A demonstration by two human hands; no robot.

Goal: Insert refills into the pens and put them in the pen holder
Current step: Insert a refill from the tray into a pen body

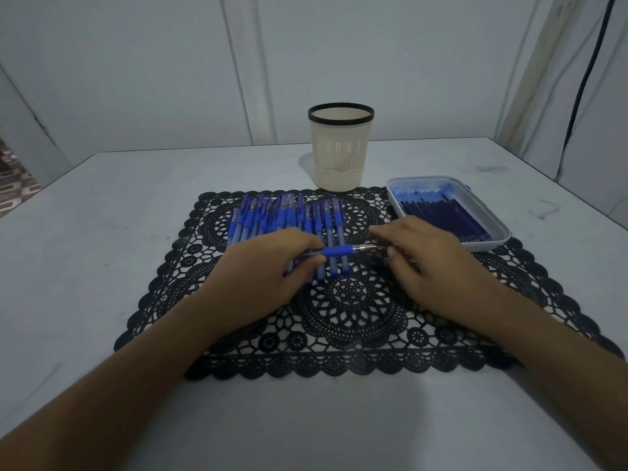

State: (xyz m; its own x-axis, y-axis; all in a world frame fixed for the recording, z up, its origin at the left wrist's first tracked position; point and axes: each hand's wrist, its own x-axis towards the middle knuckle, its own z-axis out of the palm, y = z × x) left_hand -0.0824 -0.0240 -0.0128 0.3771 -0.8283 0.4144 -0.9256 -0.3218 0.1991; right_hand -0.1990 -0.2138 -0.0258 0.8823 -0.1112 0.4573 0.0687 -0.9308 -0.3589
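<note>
A blue pen (336, 250) lies level above the black lace mat (350, 300). My left hand (268, 266) grips its barrel, and my right hand (421, 256) pinches its metal tip end. Several blue pens (289, 219) lie in a row on the mat behind my hands. A cream mesh pen holder (341, 147) with a black rim stands upright beyond the mat; I see nothing inside it. A white tray (489, 244) at the right holds several dark blue refills (445, 212).
The pale table (102, 232) runs wide on both sides of the mat, with its far edge against a white panelled wall. A dark cable (584, 83) hangs down the wall at the right.
</note>
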